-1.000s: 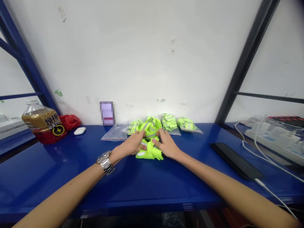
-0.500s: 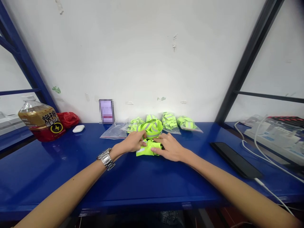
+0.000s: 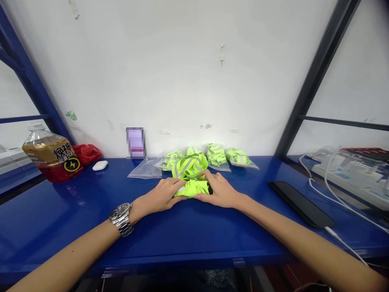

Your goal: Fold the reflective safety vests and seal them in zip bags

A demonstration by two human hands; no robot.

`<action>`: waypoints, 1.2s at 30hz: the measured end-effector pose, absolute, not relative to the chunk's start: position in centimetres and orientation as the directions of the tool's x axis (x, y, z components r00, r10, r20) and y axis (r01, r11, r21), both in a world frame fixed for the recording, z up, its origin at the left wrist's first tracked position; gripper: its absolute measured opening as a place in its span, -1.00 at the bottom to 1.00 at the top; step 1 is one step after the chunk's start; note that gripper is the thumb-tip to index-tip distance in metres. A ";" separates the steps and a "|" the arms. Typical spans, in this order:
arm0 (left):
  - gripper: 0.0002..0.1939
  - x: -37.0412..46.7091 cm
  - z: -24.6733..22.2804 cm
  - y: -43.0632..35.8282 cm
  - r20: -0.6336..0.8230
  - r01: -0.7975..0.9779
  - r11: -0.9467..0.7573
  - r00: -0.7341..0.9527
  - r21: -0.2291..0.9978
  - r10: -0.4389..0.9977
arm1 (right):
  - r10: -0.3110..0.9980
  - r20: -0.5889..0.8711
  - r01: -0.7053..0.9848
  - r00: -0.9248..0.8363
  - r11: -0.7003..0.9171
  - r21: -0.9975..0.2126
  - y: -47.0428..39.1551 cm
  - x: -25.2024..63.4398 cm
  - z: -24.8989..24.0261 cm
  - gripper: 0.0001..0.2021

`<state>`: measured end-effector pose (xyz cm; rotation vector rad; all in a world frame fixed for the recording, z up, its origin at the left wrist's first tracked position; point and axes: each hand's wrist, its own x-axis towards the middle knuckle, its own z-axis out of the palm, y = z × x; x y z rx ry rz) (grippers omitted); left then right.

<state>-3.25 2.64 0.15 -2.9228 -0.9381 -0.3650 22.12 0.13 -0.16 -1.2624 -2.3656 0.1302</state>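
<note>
Small packing workshop: blue steel-rack counter (image 3: 188, 231), bagged reflective bands (image 3: 216, 156) mid-frame, power strip (image 3: 349, 172) at right.

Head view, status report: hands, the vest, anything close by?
Left hand and right hand both flat on the folded vest, one each side. Vest on the blue shelf. Bagged vests just behind; phone to the right.

Bottle (image 3: 50, 152), phone (image 3: 300, 204), empty bag (image 3: 146, 169)

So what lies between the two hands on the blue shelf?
In the head view, a folded neon-yellow reflective strap bundle lies between the left hand and right hand, both touching it.
</note>
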 end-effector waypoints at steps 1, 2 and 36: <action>-0.65 -3.2 0.0 2.7 0.245 0.572 -0.820 0.795 0.001 0.555 | 0.784 0.362 0.753 -0.505 0.605 -0.260 0.1 22.2 -0.3 -0.26; -0.68 -3.1 -0.1 2.7 0.250 0.565 -0.825 0.802 -0.019 0.543 | 0.755 0.376 0.738 -0.537 0.636 -0.223 0.0 22.3 -0.4 -0.25; -0.80 -1.4 1.9 4.6 0.119 0.781 -0.580 0.569 0.233 0.814 | 0.702 0.555 0.781 -0.447 0.608 -0.139 0.0 19.9 0.2 -0.62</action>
